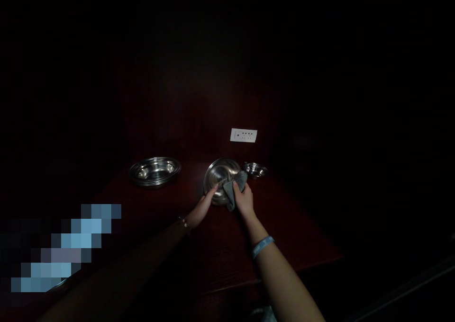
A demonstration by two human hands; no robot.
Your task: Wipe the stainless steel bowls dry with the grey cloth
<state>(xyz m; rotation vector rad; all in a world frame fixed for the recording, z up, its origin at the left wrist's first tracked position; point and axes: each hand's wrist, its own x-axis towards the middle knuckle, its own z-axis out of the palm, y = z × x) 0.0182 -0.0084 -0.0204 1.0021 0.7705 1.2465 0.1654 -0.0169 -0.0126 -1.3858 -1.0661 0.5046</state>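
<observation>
A steel bowl (pixel 217 173) is tilted up on edge on the dark red table (pixel 220 246), its inside facing me. My left hand (pixel 203 208) grips the bowl's lower left rim. My right hand (pixel 243 200) is closed on a grey cloth (pixel 235 187) pressed against the bowl's lower right rim. A blue band sits on my right wrist and a bracelet on my left.
A wide steel basin (pixel 155 171) rests to the left on the table. A small steel bowl (pixel 255 169) stands just right of the tilted one. A white socket plate (pixel 243 135) is on the wall behind. The surroundings are very dark.
</observation>
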